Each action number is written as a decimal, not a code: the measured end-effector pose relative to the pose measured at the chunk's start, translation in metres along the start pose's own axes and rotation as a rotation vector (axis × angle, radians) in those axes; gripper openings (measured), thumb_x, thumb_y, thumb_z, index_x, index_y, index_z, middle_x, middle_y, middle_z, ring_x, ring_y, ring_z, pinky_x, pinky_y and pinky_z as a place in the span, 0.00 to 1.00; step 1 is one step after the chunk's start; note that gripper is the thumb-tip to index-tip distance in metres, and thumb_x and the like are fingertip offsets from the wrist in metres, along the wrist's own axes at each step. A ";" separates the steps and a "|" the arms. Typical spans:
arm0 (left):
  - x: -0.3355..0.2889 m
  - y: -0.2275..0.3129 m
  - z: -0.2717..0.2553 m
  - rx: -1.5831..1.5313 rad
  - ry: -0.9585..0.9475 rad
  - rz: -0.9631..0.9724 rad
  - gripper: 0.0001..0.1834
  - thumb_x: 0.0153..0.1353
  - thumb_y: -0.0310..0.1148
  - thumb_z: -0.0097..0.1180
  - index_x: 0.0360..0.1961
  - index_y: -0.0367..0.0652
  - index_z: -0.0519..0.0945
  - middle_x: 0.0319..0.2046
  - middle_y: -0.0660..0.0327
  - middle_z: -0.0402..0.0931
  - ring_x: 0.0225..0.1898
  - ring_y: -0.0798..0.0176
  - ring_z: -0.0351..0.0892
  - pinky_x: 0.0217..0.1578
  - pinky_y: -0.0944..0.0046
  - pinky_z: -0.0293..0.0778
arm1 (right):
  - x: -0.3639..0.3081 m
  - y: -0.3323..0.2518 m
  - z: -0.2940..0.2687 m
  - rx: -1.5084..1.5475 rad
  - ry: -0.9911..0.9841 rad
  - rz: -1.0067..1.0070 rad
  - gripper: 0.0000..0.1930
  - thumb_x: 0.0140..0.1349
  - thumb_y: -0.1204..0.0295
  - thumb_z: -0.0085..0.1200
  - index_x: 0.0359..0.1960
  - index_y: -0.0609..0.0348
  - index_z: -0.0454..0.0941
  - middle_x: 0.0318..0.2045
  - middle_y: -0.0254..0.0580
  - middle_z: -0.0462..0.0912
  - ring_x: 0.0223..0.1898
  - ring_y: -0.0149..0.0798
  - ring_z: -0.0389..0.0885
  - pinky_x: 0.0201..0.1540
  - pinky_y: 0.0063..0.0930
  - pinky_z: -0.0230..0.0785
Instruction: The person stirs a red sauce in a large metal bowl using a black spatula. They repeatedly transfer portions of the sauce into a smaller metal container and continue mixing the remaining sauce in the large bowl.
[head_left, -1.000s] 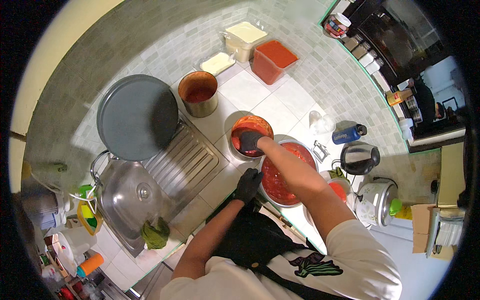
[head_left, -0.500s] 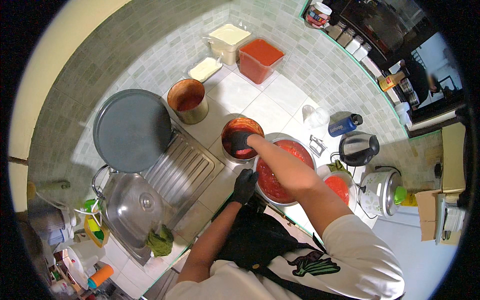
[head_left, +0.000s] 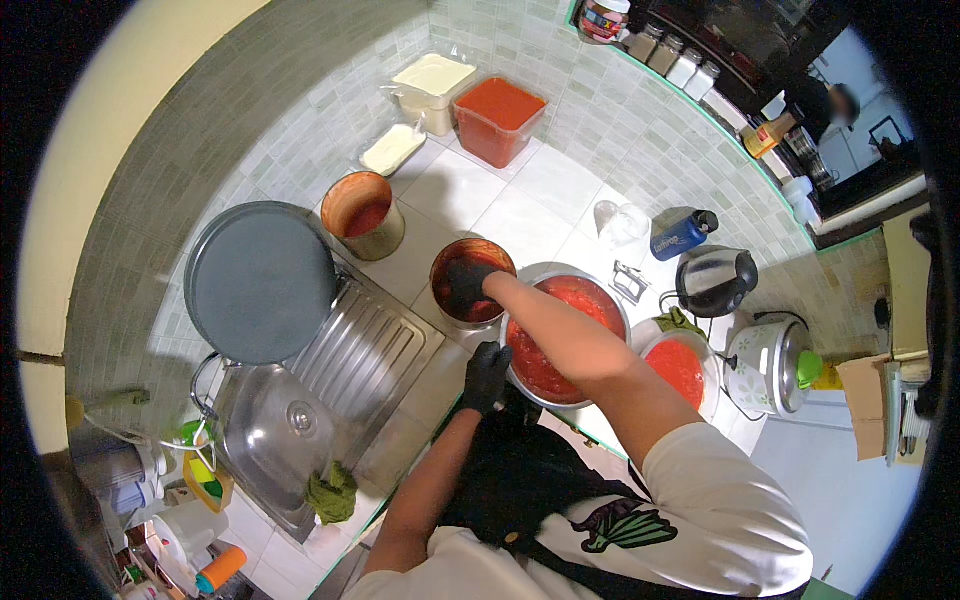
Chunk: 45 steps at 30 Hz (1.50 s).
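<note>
My right hand, in a black glove, reaches down inside an open can smeared with red sauce. Its fingers are hidden, so what they hold cannot be made out. My left hand, also black-gloved, is closed at the left rim of a large metal bowl. Chunky red tomato sauce fills that bowl, and my right forearm crosses above it. A second open can, red inside, stands farther back to the left.
A clear tub of red sauce and pale-filled containers stand at the back wall. Left are a round grey pan and the sink. Right are a bowl of red sauce, a kettle and a blue bottle.
My right hand has shifted within the can, and the red patch seen beside its fingers no longer shows. My left hand stays by the bowl's rim. The whole view has turned slightly.
</note>
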<state>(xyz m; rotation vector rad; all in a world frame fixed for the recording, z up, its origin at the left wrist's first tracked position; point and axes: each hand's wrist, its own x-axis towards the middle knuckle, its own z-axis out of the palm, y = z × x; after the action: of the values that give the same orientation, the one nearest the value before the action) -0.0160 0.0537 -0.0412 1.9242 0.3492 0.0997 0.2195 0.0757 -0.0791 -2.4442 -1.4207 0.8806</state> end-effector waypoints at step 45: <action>-0.005 0.024 -0.012 0.077 -0.078 -0.197 0.19 0.69 0.41 0.59 0.33 0.34 0.73 0.27 0.50 0.73 0.30 0.58 0.72 0.37 0.55 0.71 | -0.296 0.072 -0.001 0.296 0.217 0.203 0.19 0.54 0.63 0.66 0.48 0.50 0.85 0.52 0.54 0.83 0.53 0.52 0.82 0.58 0.45 0.72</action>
<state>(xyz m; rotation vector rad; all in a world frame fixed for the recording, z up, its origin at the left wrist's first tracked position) -0.0193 0.0553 -0.0139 1.9530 0.4936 -0.1196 0.1644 -0.2110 0.0097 -2.3953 -0.9109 0.7713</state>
